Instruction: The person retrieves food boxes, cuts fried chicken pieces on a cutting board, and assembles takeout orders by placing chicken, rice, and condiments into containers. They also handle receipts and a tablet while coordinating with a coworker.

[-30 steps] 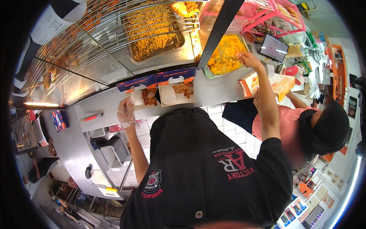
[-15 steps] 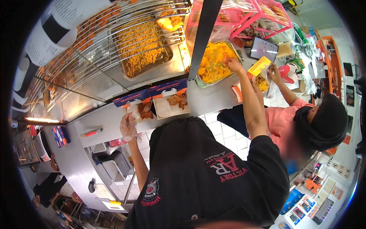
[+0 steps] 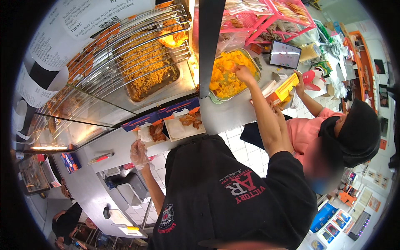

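Note:
My right hand, bare, reaches into a metal tray of yellow-orange ragged food. Its fingers are closed at the food, and the fingertips are partly hidden. My left hand wears a clear plastic glove. It hangs at the counter's front edge, fingers loosely bent and a little apart, with nothing visible in them. Just beyond it stand two open paper boxes with blue lids. Each holds browned chicken pieces beside a white wrapped portion.
At right a co-worker in a pink top holds a yellow-and-orange box close to my right forearm. A glass case holds a noodle tray under a wire rack. A dark post stands beside the yellow-food tray. A tablet leans behind.
My view has shifted slightly. My right hand has stayed at the yellow-food tray. My left hand has drawn slightly back from the boxes. The co-worker's box has tilted and moved nearer my forearm.

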Available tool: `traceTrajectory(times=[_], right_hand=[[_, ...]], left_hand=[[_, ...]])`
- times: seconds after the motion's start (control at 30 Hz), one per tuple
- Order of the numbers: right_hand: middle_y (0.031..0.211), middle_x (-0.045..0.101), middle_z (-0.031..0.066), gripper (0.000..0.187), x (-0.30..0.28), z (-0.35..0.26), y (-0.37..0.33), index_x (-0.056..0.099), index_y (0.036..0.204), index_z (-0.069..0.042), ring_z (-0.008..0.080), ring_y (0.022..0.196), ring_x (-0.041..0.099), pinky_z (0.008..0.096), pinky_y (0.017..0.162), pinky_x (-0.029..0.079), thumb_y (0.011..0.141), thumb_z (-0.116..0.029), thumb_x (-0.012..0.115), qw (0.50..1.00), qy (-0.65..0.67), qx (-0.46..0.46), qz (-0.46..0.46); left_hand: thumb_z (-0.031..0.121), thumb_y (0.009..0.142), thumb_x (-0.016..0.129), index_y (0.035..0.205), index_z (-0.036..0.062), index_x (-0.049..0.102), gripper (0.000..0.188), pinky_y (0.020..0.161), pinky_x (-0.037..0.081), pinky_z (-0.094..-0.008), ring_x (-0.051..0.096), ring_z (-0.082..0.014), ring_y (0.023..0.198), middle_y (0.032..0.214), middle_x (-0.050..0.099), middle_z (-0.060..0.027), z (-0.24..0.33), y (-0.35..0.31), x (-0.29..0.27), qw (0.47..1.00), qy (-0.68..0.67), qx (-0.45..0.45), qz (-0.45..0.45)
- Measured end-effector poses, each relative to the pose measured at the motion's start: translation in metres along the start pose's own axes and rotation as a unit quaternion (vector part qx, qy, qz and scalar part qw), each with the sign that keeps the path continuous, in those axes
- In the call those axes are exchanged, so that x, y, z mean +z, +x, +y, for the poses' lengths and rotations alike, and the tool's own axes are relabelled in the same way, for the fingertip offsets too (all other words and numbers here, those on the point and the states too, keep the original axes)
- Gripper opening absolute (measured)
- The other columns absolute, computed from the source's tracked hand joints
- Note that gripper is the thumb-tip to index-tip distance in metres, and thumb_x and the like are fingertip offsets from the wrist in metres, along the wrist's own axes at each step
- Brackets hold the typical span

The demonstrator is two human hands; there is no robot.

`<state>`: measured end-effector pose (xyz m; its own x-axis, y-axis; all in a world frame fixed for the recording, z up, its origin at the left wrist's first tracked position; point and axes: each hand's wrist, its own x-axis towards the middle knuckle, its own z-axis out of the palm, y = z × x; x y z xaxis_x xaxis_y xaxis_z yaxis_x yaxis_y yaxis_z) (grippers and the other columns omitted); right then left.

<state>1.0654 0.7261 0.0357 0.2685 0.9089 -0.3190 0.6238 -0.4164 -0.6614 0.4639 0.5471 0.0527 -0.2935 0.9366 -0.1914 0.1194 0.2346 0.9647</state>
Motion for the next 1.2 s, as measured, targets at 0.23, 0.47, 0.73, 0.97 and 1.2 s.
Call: traceTrajectory(times=[0.23,0.47,0.73,0.97,1.2], right_hand=[[0.09,0.071,0.0248,0.022,0.046,0.002,0.042,0.067,0.095,-0.004,0.0411,0.087,0.07,0.0473,0.073,0.054,0.095,-0.024,0.057,0.954,-0.27,-0.047,0.119],[0.067,0.055,0.002,0.031,0.032,0.007,0.024,0.058,0.093,-0.009,0.0146,0.054,0.053,0.0298,0.044,0.037,0.108,-0.033,0.046,0.963,0.233,0.081,-0.106],[0.069,0.043,-0.0057,0.024,0.01,-0.001,-0.037,0.056,0.096,-0.012,0.0048,0.051,0.034,0.0213,0.043,0.025,0.108,-0.031,0.048,0.888,0.432,0.138,-0.073],[0.065,0.046,-0.0073,0.03,-0.01,-0.054,-0.151,0.062,0.092,-0.009,0.0024,0.054,0.037,0.0199,0.05,0.027,0.107,-0.032,0.051,0.934,0.346,0.018,-0.091],[0.06,0.039,-0.008,0.033,0.043,-0.118,-0.248,0.071,0.099,-0.005,0.0024,0.053,0.032,0.0209,0.048,0.025,0.107,-0.031,0.053,0.93,0.255,0.063,-0.257]], left_hand=[[0.02,0.1,0.065,0.117,0.0014,0.065,0.025,0.058,0.044,-0.0215,0.053,-0.0068,0.066,0.086,0.064,-0.001,-0.001,-0.002,0.001,1.0,-0.004,-0.01,-0.001],[0.022,0.1,0.065,0.119,0.002,0.065,0.028,0.059,0.045,-0.0219,0.053,-0.007,0.067,0.087,0.064,-0.0029,-0.002,0.004,0.002,1.0,0.015,0.01,0.0],[0.022,0.1,0.065,0.119,0.0011,0.065,0.028,0.063,0.047,-0.0226,0.058,-0.0098,0.073,0.09,0.065,-0.0035,-0.004,0.013,-0.001,1.0,0.025,0.011,-0.015],[0.019,0.098,0.066,0.117,0.0027,0.065,0.026,0.062,0.053,-0.0244,0.064,-0.0126,0.071,0.092,0.068,-0.0049,0.019,0.018,0.027,0.99,0.067,-0.036,-0.122],[0.021,0.1,0.059,0.129,0.0011,0.061,0.035,0.066,0.057,-0.0322,0.069,-0.0192,0.071,0.094,0.073,-0.0132,0.05,0.008,0.118,0.928,0.066,-0.063,-0.362]])
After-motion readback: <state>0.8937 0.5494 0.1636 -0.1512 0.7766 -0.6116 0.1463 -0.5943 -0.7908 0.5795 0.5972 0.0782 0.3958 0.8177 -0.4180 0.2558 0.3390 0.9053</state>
